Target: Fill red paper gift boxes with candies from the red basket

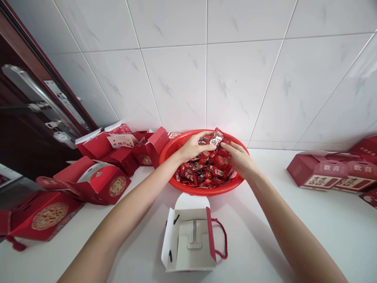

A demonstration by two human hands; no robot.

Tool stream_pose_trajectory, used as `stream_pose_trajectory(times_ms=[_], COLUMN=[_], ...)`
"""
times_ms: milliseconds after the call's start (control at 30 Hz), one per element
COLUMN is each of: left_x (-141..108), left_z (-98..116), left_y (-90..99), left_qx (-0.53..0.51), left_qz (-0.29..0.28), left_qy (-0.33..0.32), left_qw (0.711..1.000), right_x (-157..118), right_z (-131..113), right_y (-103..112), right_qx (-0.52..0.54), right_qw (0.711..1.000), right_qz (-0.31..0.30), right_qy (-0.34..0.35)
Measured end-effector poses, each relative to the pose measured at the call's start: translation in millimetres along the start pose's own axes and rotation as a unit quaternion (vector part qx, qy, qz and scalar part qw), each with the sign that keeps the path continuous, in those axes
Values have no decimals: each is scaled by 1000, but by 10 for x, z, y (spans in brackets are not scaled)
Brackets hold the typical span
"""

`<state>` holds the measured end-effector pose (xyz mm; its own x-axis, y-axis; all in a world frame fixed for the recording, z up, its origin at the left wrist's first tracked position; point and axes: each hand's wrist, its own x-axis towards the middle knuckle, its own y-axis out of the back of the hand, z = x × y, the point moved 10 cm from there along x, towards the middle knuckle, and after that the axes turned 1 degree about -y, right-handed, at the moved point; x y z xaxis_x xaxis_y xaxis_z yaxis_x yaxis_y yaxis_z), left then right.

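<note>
A red plastic basket [203,192] full of red wrapped candies [203,169] stands against the wall. Over its far side, my left hand [196,147] pinches a wrapped candy [216,138] between thumb and fingers. My right hand [240,159] is at the basket's right side, its fingers closed around red-wrapped candy close to the left hand. Its palm side is partly hidden. In front of the basket an open gift box [193,239] shows its white inside, with nothing in it. A red cord handle [225,239] loops out on its right.
Several open red boxes [103,181] crowd the left side, beside a dark door with a metal handle [38,94]. Closed red boxes [321,171] stand at the right. A tiled wall [176,86] rises behind the white table [259,243].
</note>
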<state>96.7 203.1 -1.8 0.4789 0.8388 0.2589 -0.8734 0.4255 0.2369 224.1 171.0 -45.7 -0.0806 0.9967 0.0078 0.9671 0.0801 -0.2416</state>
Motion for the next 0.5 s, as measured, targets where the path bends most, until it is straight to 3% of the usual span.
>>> stream_pose_trajectory(times_ms=[267,500], left_x=[14,10], left_z=[-28,29], left_y=[33,-115], left_qx=[2,-4], left_qz=[-8,-68], left_qy=[4,-20], left_qw=[1000,997], right_x=[-29,-48], right_z=[-56,-82], right_y=[-111,-41], right_qx=[38,8], right_qw=[997,999], right_qz=[-60,-18], right_qy=[12,29])
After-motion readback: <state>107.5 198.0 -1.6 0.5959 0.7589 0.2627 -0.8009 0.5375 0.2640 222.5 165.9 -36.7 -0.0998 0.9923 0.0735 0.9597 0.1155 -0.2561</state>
